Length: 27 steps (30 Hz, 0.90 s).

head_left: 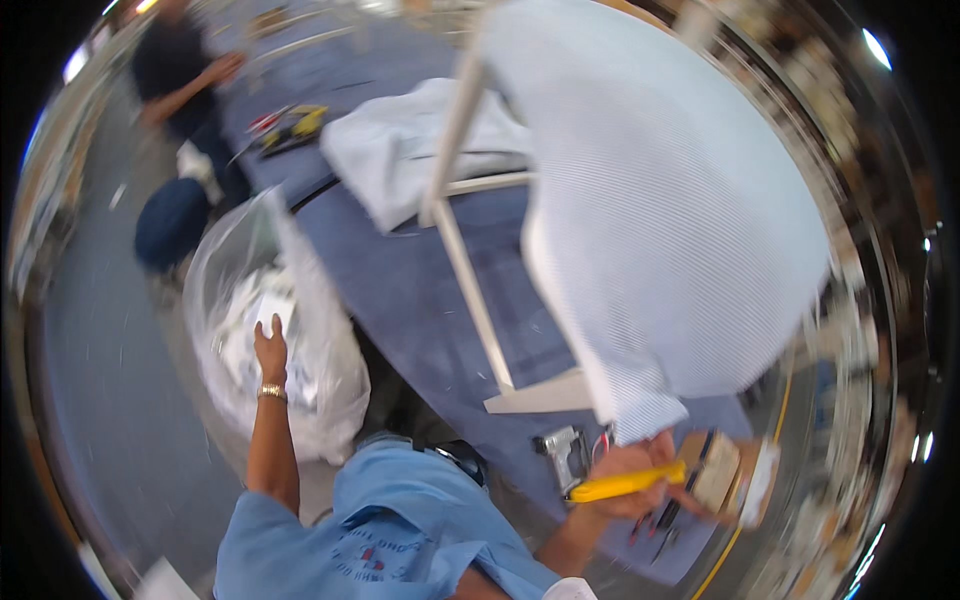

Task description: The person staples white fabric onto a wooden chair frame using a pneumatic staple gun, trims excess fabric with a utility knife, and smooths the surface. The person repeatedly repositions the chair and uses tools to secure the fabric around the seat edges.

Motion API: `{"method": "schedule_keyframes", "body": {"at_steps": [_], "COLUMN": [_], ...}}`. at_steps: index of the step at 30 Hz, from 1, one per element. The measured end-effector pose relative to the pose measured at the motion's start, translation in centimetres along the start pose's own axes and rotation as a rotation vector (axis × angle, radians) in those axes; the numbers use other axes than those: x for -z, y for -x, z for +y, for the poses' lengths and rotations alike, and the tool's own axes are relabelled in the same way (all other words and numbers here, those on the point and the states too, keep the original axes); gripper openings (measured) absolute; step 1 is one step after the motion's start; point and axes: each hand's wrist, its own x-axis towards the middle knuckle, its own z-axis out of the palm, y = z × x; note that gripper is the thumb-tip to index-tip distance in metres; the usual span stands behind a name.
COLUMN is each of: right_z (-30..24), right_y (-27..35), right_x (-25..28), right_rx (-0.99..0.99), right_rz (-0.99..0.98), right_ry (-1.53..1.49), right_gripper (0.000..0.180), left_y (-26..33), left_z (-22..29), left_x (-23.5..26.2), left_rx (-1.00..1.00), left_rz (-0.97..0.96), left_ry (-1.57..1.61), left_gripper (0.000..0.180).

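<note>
My left hand point(270, 352) reaches over a large clear plastic bag point(340, 385) with its fingers apart. White scraps point(240, 335) fill the bag, and one pale piece lies just beyond my fingertips. In my right hand point(630, 462) is a yellow utility knife point(628, 483), held low beside the near corner of a chair. That chair, covered in pale blue ribbed fabric point(680, 200), rests tilted on the blue-grey table point(390, 270). Its bare whitish frame point(470, 270) shows on the left. Whether a blade is out I cannot tell.
A silver staple gun point(567, 457) lies near my right hand. Beside it stand an opened cardboard box point(725, 475) and several small hand tools point(660, 525). Folded pale fabric point(400, 150) and yellow-and-red tools point(288, 128) lie farther back. Another person point(185, 75) stands at the far left.
</note>
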Motion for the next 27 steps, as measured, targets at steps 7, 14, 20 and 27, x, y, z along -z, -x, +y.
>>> {"method": "schedule_keyframes", "body": {"at_steps": [7, 14, 20, 27], "right_z": [10.1, 9.9, 10.3, 8.7], "right_y": [6.3, -1.6, -7.6, -13.9], "right_x": [-6.6, -11.6, -2.8, 12.3], "right_rx": [-0.055, 0.270, 0.365, 0.308], "right_rz": [0.636, 0.366, 0.521, 0.682], "right_ry": [-0.079, 0.671, 0.804, 0.566], "right_gripper": [0.086, 0.092, 0.065, 0.043], "left_y": [-2.4, -2.8, 2.3, 15.4], "left_z": [35.6, 55.8, 55.6, 50.6], "left_x": [-10.1, -20.0, -20.8, -15.7], "left_rx": [-0.416, -0.404, -0.395, -0.597], "left_rz": [-0.543, -0.862, -0.896, -0.695], "left_ry": [0.723, 0.917, 0.827, 0.862], "left_gripper": [0.077, 0.072, 0.063, 0.062]}}
